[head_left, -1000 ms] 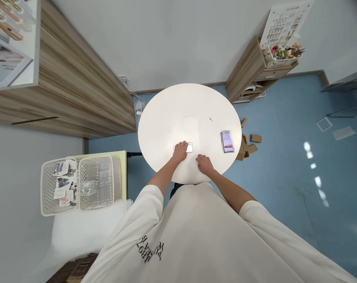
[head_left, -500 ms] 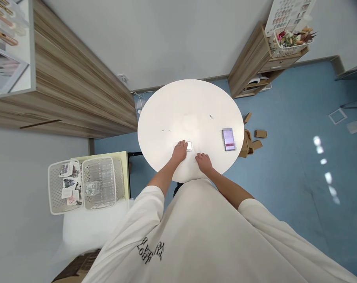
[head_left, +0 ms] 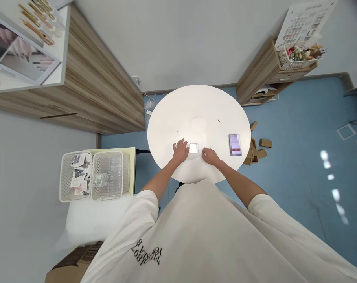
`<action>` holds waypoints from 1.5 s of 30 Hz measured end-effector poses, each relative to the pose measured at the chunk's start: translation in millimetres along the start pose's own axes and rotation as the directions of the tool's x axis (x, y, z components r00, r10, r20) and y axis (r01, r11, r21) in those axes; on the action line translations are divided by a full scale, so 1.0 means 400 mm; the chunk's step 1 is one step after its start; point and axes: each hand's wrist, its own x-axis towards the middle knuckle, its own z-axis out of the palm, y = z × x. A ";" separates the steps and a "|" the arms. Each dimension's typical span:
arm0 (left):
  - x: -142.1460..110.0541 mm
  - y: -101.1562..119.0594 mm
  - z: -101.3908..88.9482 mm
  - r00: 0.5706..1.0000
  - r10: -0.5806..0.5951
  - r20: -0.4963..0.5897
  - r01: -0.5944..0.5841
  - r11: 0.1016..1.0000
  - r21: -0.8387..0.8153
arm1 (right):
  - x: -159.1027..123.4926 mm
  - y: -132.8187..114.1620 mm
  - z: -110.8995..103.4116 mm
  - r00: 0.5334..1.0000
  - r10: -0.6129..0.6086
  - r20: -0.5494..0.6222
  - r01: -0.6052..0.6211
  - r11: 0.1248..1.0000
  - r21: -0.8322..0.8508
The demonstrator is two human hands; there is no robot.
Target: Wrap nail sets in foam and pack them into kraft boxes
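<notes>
A small, flat, white square thing with a greyish edge [head_left: 194, 148] lies near the front of the white oval table [head_left: 196, 104]. I cannot make out its kind. To its left, my left hand [head_left: 181, 151] rests on the tabletop with its fingers spread, its thumb side close by the square. My right hand [head_left: 209, 155] is on the other side, a small gap away, with its fingers curled in. Anything inside those fingers is hidden or too small to see. Farther right lies a phone with a blurred purple screen [head_left: 235, 144].
A thin dark mark or sliver [head_left: 219, 121] shows on the table. Cardboard pieces [head_left: 254, 153] lie on the floor at right. White plastic baskets [head_left: 107, 175] stand at left. Wooden cabinets [head_left: 104, 70] flank the table, and a flower basket [head_left: 302, 59] tops the right one.
My left hand has come off the white square and spread its fingers to the left of it, baring the whole square. My right hand has curled its fingers more. The camera view has shifted slightly.
</notes>
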 end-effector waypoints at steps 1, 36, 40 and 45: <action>-0.002 0.007 -0.008 0.999 -0.028 -0.036 0.028 1.000 0.002 | 0.013 0.002 -0.008 1.000 0.011 0.006 -0.011 1.000 0.004; 0.057 0.040 0.085 0.970 0.186 0.154 -0.203 0.974 0.098 | 0.029 0.003 -0.004 0.977 0.084 -0.194 -0.087 0.996 -0.004; 0.021 0.044 0.074 0.963 0.195 0.185 -0.214 0.973 0.090 | -0.037 -0.010 0.040 0.978 -0.116 -0.175 0.098 0.989 -0.106; -0.082 0.051 0.086 0.950 0.221 0.221 -0.238 0.970 0.054 | -0.113 -0.021 0.119 0.966 -0.250 -0.071 0.237 0.959 -0.155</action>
